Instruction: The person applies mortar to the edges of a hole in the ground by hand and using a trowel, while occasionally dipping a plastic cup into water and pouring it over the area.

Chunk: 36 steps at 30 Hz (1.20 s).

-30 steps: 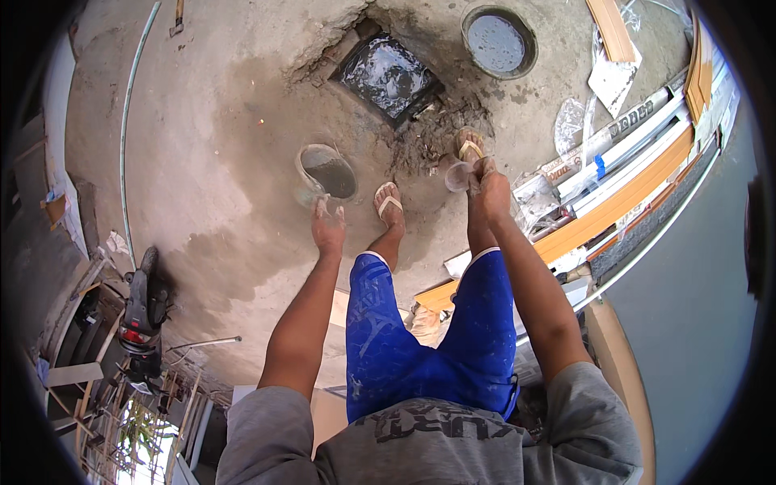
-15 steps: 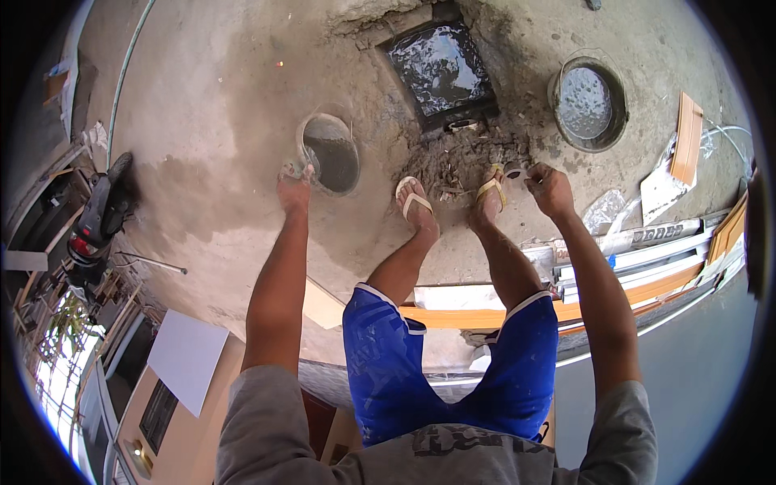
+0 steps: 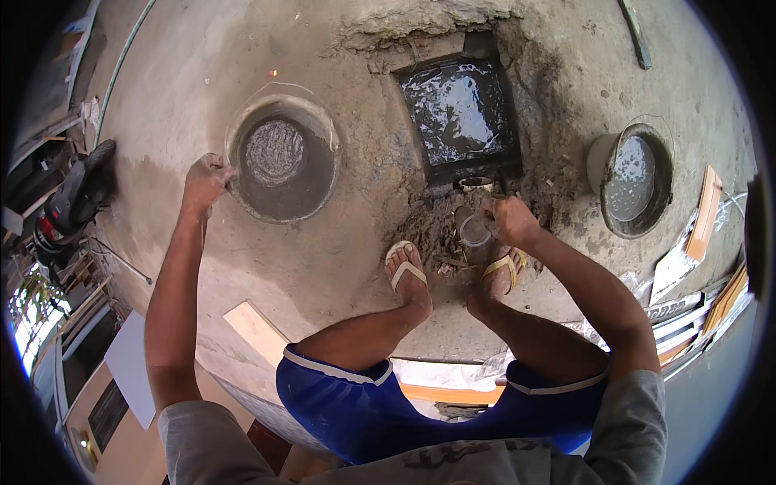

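My left hand (image 3: 207,182) is closed at the left rim of a grey bucket (image 3: 283,204); the fingertips seem to pinch the rim. Wet grey slurry lies in the bottom of that bucket, and its thin wire handle rests toward the far side. In my right hand (image 3: 511,221) is a clear plastic cup (image 3: 472,231), held above the mud between my sandalled feet. The cup's contents cannot be made out. Just beyond the cup, a short pipe end (image 3: 475,183) sits at the near edge of a square water-filled pit (image 3: 461,172).
Another bucket (image 3: 599,164) with grey liquid stands at the right. Broken, muddy ground (image 3: 533,105) surrounds the pit. A dark bar-shaped tool (image 3: 635,36) lies at the far right. Wood pieces (image 3: 705,214) and long trim strips lie near the wall; a motorbike (image 3: 73,198) stands at left.
The left bucket and my left hand are now further left in view. My right hand and cup have moved left, from beside my right foot to between my feet. My knees are spread wider.
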{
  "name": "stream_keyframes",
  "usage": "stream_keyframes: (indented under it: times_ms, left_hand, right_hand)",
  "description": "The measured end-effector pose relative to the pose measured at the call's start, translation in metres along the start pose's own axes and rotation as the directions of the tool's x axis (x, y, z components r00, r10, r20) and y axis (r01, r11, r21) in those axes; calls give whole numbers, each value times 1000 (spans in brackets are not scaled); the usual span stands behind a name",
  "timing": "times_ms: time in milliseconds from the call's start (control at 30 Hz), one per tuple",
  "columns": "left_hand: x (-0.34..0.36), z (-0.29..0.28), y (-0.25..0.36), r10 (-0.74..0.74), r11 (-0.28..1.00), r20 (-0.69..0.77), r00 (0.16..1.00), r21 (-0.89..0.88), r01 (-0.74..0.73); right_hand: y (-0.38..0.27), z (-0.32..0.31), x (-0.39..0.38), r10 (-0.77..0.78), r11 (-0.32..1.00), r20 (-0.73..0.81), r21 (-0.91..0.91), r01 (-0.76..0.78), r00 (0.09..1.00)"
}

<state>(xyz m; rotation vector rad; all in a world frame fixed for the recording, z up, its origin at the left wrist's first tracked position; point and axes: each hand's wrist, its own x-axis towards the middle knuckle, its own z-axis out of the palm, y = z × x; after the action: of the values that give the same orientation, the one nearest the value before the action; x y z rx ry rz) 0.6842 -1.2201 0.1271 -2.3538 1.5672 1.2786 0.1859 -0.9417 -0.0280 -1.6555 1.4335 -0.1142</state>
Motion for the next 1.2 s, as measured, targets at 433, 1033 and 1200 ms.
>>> stream_keyframes:
  times_ms: [433, 1033, 1200]
  left_hand:
    - [203, 68, -2, -163, 316, -243, 956, -931, -182]
    - [223, 189, -75, 279, 960, -858, 432, 234, -155]
    - [241, 188, -90, 269, 960, -840, 471, 274, -60]
  right_hand:
    - [-3, -49, 12, 125, 948, -2, -293, -120, 992]
    - [-28, -204, 69, 250, 815, -328, -437, -381, 911]
    - [5, -141, 134, 281, 804, -262, -461, -376, 923]
